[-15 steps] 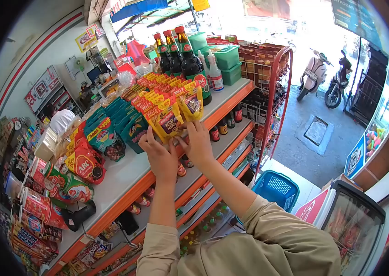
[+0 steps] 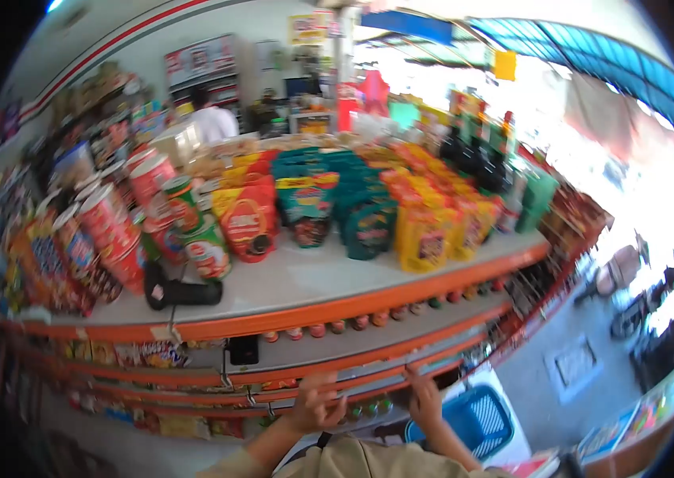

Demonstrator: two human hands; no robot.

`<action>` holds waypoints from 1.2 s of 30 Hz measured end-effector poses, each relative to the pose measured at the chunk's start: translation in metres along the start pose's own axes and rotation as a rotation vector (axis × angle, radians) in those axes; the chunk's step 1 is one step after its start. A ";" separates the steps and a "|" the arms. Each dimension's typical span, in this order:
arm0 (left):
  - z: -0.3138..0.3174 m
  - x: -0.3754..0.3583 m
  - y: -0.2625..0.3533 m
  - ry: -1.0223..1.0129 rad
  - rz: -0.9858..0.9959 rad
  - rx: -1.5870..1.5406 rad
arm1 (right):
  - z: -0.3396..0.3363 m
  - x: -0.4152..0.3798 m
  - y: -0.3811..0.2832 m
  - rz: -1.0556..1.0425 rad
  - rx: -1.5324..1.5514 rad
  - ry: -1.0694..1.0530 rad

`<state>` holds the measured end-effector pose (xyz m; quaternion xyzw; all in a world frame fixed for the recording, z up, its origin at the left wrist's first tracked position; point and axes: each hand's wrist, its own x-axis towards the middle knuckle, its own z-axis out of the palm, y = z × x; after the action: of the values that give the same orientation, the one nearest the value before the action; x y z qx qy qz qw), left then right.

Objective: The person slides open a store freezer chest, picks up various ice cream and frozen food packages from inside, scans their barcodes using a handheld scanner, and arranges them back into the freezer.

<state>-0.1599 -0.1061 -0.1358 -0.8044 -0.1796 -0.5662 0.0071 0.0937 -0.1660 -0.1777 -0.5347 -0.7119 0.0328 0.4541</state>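
My left hand (image 2: 317, 405) is low in front of the shelves, its fingers loosely bent and apart, touching nothing. To its right my right hand (image 2: 424, 398) is raised with fingers apart and nothing in it. Above them, yellow pouches (image 2: 423, 239) stand upright in rows on the top shelf (image 2: 297, 291). Left of these are teal pouches (image 2: 369, 231) and a red pouch (image 2: 249, 223). Dark bottles (image 2: 496, 171) stand behind at the right. A black handheld device (image 2: 185, 293) lies near the shelf's left front. The view is slightly blurred.
Cans and cups (image 2: 110, 231) stand at the left. A blue basket (image 2: 476, 418) is on the floor at the lower right, near a wire rack (image 2: 548, 279). A person in white (image 2: 213, 123) is in the background. Small bottles line the lower shelf (image 2: 337, 350).
Both hands have let go of the yellow pouch and dropped below the top shelf's edge. The view has turned left and up, showing more of the store.
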 end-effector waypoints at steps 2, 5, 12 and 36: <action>-0.037 -0.056 0.006 -0.203 -0.323 -0.109 | 0.016 -0.054 0.017 0.213 0.014 -0.119; -0.095 -0.087 0.024 -0.588 -0.877 -0.015 | 0.019 -0.073 0.026 0.246 -0.047 -0.225; -0.145 -0.119 0.055 -0.540 -1.037 0.301 | 0.031 0.091 -0.064 -0.307 0.197 -0.165; -0.266 -0.208 0.251 0.154 -1.718 0.807 | 0.213 0.268 -0.245 -0.647 -0.064 -0.285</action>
<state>-0.3881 -0.4564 -0.1827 -0.2949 -0.8903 -0.3246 -0.1226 -0.2346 0.0349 -0.0085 -0.2854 -0.9013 -0.0608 0.3203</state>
